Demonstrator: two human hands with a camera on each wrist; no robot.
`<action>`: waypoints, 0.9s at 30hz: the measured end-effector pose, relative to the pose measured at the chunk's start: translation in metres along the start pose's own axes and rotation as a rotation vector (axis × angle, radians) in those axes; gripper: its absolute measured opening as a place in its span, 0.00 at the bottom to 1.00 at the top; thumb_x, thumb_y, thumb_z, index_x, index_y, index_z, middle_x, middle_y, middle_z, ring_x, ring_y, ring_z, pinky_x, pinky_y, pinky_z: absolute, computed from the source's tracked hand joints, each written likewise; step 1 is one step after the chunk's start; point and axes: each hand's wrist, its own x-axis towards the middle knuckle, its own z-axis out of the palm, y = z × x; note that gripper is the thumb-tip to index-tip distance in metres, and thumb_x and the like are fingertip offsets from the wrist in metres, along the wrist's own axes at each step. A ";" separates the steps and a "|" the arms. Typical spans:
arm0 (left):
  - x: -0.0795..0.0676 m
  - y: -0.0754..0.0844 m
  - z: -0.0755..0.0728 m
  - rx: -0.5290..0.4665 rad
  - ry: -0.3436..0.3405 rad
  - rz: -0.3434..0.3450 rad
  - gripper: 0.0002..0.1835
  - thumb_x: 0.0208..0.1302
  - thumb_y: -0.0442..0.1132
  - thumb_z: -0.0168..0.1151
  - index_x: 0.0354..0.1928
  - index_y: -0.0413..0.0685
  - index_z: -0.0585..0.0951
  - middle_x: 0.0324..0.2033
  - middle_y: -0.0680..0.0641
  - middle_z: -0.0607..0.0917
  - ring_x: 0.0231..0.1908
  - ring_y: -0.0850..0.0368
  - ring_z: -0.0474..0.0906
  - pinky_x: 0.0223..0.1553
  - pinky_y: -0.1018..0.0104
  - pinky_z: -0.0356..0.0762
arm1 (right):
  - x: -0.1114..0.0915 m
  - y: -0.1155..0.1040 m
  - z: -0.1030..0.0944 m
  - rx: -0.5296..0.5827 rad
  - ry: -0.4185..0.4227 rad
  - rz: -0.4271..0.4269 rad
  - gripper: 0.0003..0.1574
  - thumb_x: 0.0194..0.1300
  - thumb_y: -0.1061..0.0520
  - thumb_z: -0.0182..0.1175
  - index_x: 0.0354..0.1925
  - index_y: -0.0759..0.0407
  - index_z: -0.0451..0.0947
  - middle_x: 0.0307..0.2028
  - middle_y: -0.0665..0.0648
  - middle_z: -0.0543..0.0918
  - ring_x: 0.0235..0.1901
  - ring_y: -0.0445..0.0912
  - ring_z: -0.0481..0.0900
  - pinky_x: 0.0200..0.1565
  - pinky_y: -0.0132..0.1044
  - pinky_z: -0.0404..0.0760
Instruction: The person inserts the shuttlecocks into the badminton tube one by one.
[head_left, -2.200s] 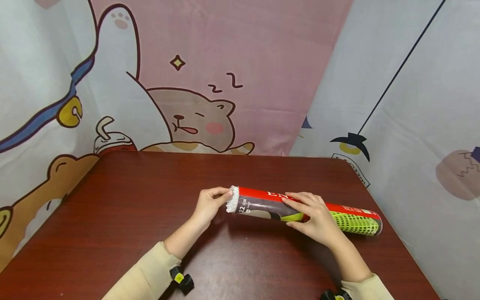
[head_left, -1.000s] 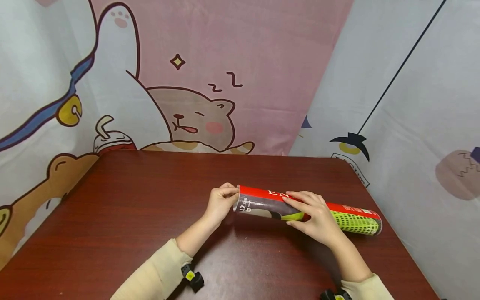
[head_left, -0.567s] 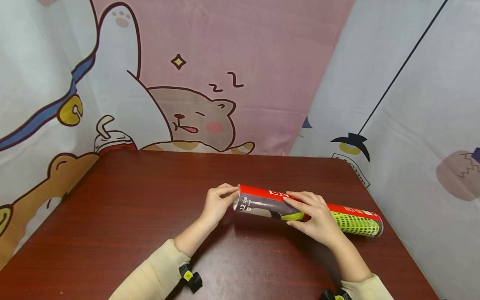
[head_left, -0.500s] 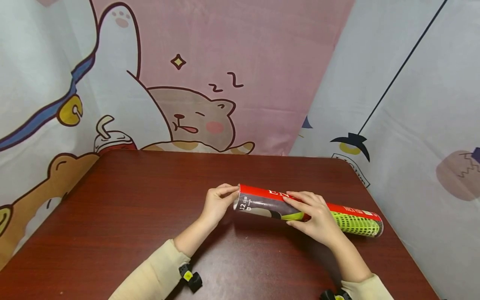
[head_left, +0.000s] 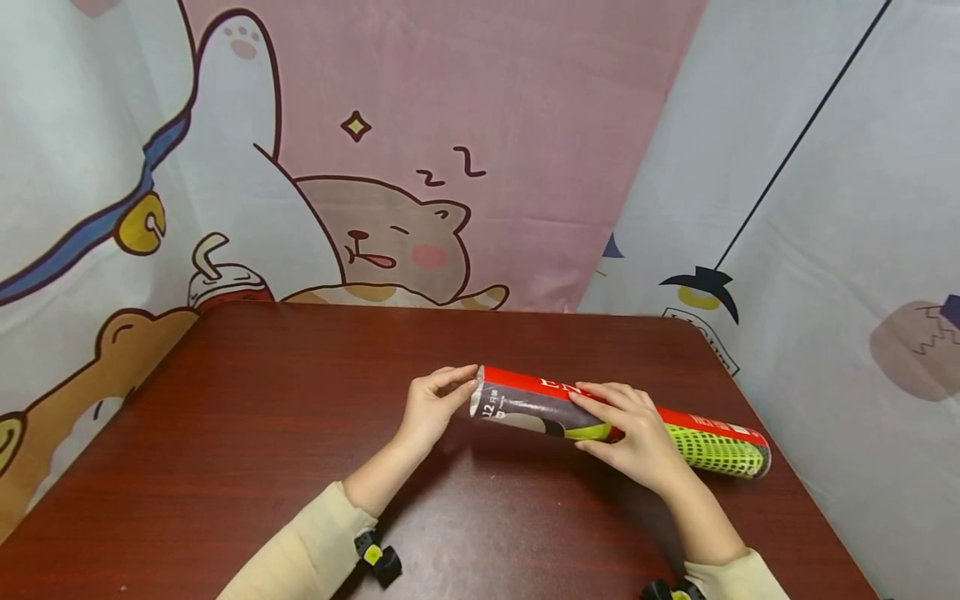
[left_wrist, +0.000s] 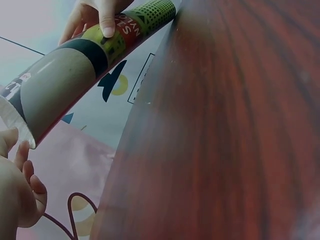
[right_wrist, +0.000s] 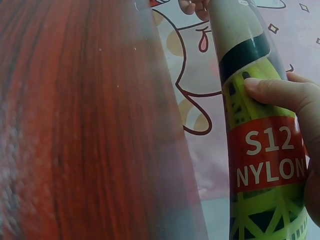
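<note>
A long shuttlecock tube (head_left: 525, 404), printed red, grey and lime with "S12 NYLON" on its side, lies slanted above the brown table, its left end raised. My right hand (head_left: 626, 433) grips it round the middle, thumb on the near side and fingers over the top. In the right wrist view, the thumb (right_wrist: 272, 92) presses the green print. My left hand (head_left: 431, 408) is at the raised end, thumb and forefinger slightly apart at the pale rim (left_wrist: 17, 122). In the left wrist view its other fingers are loosely bent. What lies inside the tube is hidden.
The brown table (head_left: 300, 400) extends on all sides under the hands. A curtain (head_left: 525, 150) with cartoon animals hangs behind it and along both sides. Black wrist cameras (head_left: 378, 558) are strapped over the cream sleeves (head_left: 300, 542).
White feathery fringe stuck out of the tube's left end at first; it has gone from sight. My left hand moved right into the mouth, then back slightly, its thumb and forefinger parting. The right hand stayed.
</note>
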 end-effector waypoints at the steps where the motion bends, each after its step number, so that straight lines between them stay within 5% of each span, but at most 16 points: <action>1: 0.000 0.001 -0.001 0.006 0.004 -0.005 0.13 0.57 0.23 0.65 0.45 0.28 0.82 0.38 0.34 0.84 0.36 0.58 0.77 0.38 0.71 0.75 | 0.000 0.000 0.000 -0.003 0.000 -0.001 0.49 0.36 0.56 0.81 0.60 0.49 0.77 0.57 0.55 0.77 0.54 0.50 0.70 0.50 0.50 0.63; 13: 0.002 0.002 -0.020 0.037 0.049 -0.071 0.13 0.58 0.27 0.66 0.46 0.32 0.83 0.35 0.37 0.84 0.38 0.55 0.78 0.38 0.70 0.74 | 0.000 0.003 0.001 -0.020 -0.008 0.017 0.49 0.37 0.56 0.81 0.61 0.49 0.76 0.58 0.55 0.76 0.55 0.50 0.69 0.50 0.51 0.63; 19: 0.000 0.003 -0.033 0.048 0.037 -0.087 0.14 0.58 0.27 0.66 0.47 0.32 0.82 0.35 0.37 0.84 0.40 0.45 0.77 0.38 0.69 0.74 | 0.003 0.007 0.001 -0.056 0.000 0.032 0.49 0.37 0.56 0.81 0.61 0.49 0.76 0.57 0.56 0.76 0.54 0.51 0.70 0.49 0.49 0.63; 27: 0.000 0.007 -0.051 0.108 0.027 -0.092 0.14 0.59 0.29 0.66 0.48 0.33 0.82 0.35 0.40 0.83 0.41 0.46 0.76 0.39 0.70 0.74 | 0.009 0.017 0.005 -0.103 0.000 0.085 0.46 0.39 0.55 0.80 0.60 0.50 0.77 0.56 0.57 0.77 0.53 0.53 0.70 0.49 0.53 0.64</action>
